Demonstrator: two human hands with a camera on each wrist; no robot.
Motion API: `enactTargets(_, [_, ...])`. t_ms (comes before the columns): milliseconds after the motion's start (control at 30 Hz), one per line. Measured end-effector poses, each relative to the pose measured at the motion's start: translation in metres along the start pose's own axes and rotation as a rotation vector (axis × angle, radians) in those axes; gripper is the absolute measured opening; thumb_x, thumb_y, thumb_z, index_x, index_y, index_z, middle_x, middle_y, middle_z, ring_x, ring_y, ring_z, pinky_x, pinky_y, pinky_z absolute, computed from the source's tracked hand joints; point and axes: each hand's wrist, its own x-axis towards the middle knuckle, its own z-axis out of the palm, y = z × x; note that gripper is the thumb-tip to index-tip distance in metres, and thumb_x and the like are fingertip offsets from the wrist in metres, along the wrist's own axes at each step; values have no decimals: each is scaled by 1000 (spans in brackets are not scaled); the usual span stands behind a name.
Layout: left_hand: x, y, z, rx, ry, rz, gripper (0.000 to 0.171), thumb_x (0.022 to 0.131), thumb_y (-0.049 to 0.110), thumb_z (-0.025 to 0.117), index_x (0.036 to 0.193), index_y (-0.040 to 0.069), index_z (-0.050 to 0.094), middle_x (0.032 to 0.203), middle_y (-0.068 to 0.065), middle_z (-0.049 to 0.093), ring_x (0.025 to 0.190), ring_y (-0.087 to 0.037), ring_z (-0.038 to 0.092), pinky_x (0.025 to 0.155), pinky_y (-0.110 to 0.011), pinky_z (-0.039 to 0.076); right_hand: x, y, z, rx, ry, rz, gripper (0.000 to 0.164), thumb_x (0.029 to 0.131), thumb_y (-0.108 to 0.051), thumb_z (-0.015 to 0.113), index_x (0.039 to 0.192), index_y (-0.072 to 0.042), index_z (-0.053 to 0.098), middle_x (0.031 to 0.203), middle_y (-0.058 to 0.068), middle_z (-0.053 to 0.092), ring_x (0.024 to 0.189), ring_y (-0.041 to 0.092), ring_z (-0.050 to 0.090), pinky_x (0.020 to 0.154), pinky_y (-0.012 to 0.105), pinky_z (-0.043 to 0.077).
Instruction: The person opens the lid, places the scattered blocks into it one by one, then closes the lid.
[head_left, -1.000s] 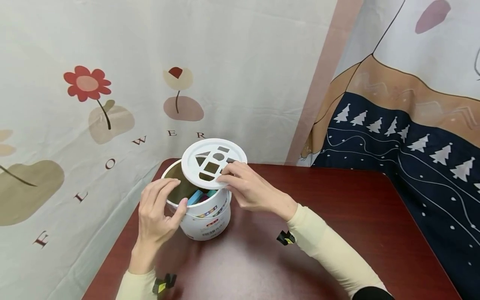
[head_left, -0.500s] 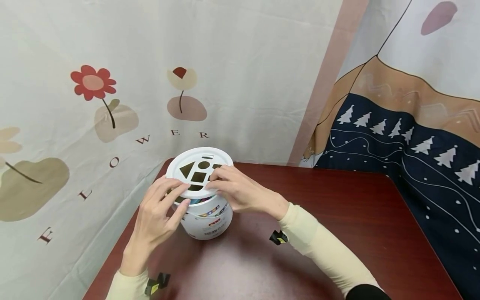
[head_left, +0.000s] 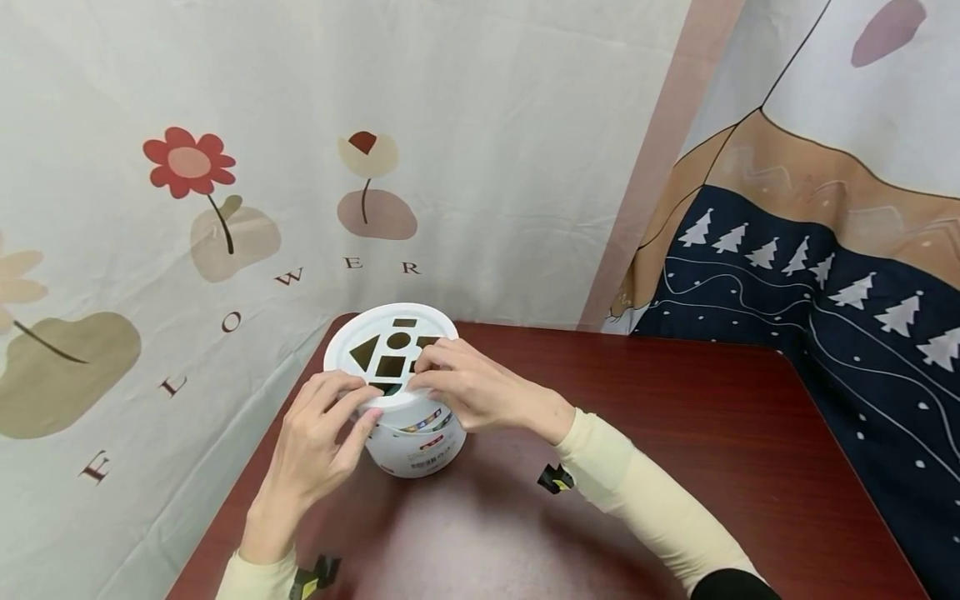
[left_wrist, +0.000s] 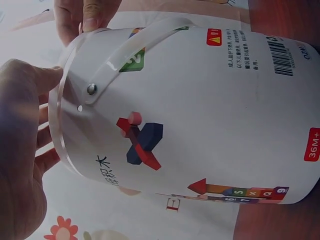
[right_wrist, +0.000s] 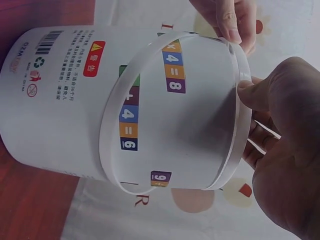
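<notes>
A white round lid with cut-out shapes lies over the mouth of a white bucket in the head view. My left hand pinches the lid's near left edge, thumb at the side and fingers on top. On the near right, my right hand grips the lid rim the same way. The right wrist view has my thumb against the rim, with the lid slightly off parallel to the bucket. The bucket's white carrying handle hangs down its side. Contents are mostly hidden below the lid.
The bucket stands near the back left of a dark red-brown table. Close behind it hangs a pale curtain with flower prints. A navy patterned cloth hangs along the right side.
The lid has come left and down from a tilted position over the bucket's right side onto its mouth. My left fingers have moved from the bucket rim onto the lid edge.
</notes>
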Motion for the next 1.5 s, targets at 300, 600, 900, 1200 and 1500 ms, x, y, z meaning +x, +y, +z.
enactTargets(300, [-5,-1,4,-6,4,-3,26,94,21,66,91,-3,75,92,-16,67,90,-37,59,84,-48,43,-3,1,5,-23,-15,14,24,88,3,61,105,-6,75,102,4,62,97,19,51,90,34,43])
enactTargets(600, [-11,-1,6,-4,11,-27,24,92,20,67,90,-2,75,91,-15,68,91,-36,59,83,-47,42,-7,1,11,-33,-4,27,23,89,2,62,105,-8,75,104,4,62,98,18,51,89,34,44])
enactTargets(900, [-4,2,6,-26,40,-40,24,78,16,70,90,-3,76,90,-17,67,88,-37,59,82,-48,42,-7,-1,9,6,73,45,22,89,-11,70,109,-2,73,110,8,64,105,19,53,97,34,43])
enactTargets(1200, [1,-18,0,-11,-28,-213,48,77,23,71,117,-3,73,121,-21,66,114,-37,56,103,-38,37,-4,12,9,-116,96,225,48,91,-29,69,126,5,66,135,18,60,133,28,47,115,40,34])
enactTargets(1500, [0,-51,1,41,-328,-361,81,84,34,73,153,0,48,161,-10,38,144,-31,34,113,-56,28,-4,27,12,-102,-200,494,85,99,-61,45,159,-2,36,167,9,25,153,18,11,124,38,13])
